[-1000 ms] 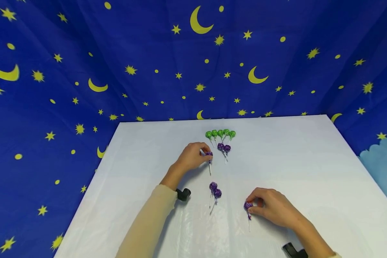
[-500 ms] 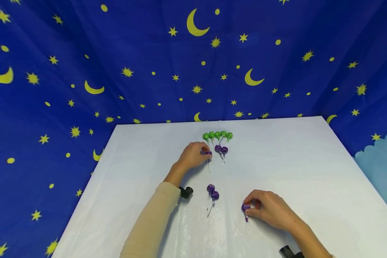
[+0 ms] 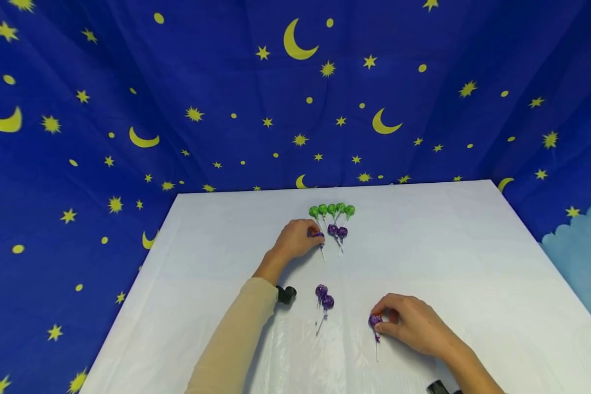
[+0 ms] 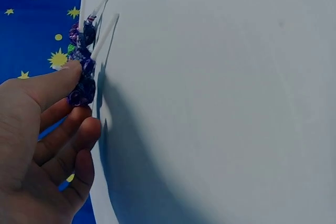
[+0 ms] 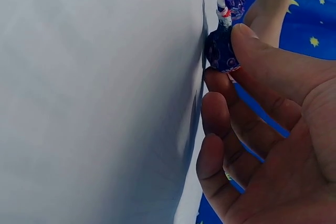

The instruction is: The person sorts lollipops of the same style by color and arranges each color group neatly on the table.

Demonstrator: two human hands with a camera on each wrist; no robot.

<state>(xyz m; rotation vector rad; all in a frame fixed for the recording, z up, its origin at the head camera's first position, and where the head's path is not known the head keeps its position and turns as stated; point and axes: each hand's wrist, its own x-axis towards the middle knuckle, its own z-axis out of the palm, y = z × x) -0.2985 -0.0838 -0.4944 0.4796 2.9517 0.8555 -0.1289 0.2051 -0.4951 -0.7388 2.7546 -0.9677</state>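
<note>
My left hand [image 3: 297, 239] pinches a purple-wrapped lollipop [image 4: 82, 92] by its candy head, just left of two purple lollipops [image 3: 342, 232] whose sticks cross. Its white stick points toward me. Closer in and to the right, my right hand [image 3: 413, 323] grips another purple lollipop [image 5: 220, 51] between thumb and fingers, the stick again pointing toward me. Between the hands, two more purple lollipops [image 3: 327, 302] lie side by side on the table. Beyond the left hand, several green lollipops [image 3: 331, 209] form a row with heads away from me.
A white-covered table [image 3: 226, 230] carries everything. A blue curtain [image 3: 226, 82] with yellow moons and stars hangs behind its far edge and at the left. Black wrist cameras, one of them the left wrist camera [image 3: 287, 295], sit close over the table.
The left hand's lollipop has shifted slightly, its stick end swinging to the right. The right hand keeps its lollipop in nearly the same place. The head view has tilted a little.
</note>
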